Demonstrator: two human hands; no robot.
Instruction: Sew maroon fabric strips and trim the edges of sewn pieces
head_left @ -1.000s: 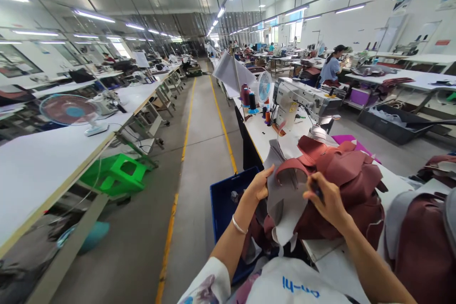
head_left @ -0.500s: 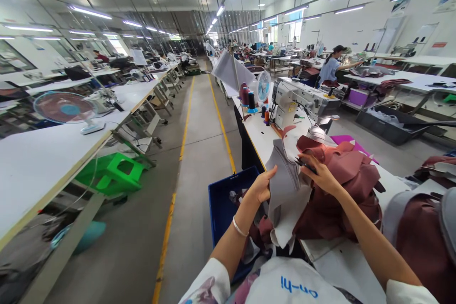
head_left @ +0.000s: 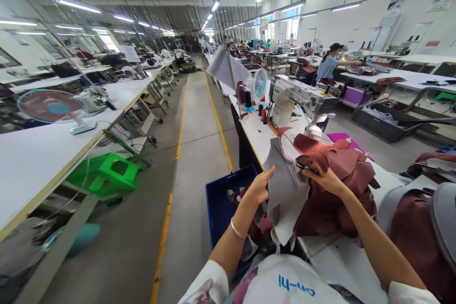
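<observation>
My left hand (head_left: 261,185) is closed on the left edge of a grey sewn material piece (head_left: 283,185), its thumb on the near face. Seams run down the piece, and its lower part hangs over the table's edge. My right hand (head_left: 326,179) is closed around small dark thread snips (head_left: 309,167), whose tips point left at the grey piece's right edge. Just behind and below that hand lies a heap of reddish-brown leather-like pieces (head_left: 351,166). The snips' blades are too small to tell apart clearly.
Beyond my hands stands a white sewing machine (head_left: 285,99), with thread cones (head_left: 248,97) to its left. A blue crate (head_left: 210,209) with scraps sits at lower left. More brown and grey pieces (head_left: 413,228) lie right. A co-worker (head_left: 327,66) sits farther off.
The view has shifted slightly, with the surroundings sliding left. Both hands keep their holds; the snips stay at the grey piece's right edge.
</observation>
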